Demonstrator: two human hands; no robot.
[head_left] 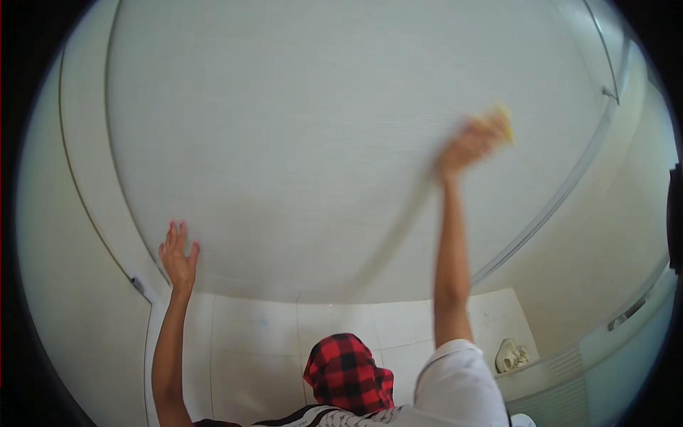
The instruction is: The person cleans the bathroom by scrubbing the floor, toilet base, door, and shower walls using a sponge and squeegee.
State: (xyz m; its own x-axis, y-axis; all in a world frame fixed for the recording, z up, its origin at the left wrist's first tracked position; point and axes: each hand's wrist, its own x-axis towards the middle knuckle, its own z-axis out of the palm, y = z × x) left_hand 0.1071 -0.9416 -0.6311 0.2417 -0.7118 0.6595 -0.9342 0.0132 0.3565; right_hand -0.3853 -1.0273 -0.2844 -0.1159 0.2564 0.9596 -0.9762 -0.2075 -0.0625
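Observation:
A yellow sponge or cloth (504, 124), blurred by motion, is pressed to the large pale panel (306, 142) at the upper right. My right hand (471, 146) is wrapped round it, with the arm stretched out. At the lower left, my left hand (179, 257) rests against the panel near its left edge, fingers spread and holding nothing.
A red and black checked cloth (345, 373) shows at the bottom centre. White tiles (256, 324) lie along the panel's lower edge. A pale object (509, 355) stands at the lower right. A metal-edged glass strip (548, 224) curves along the right.

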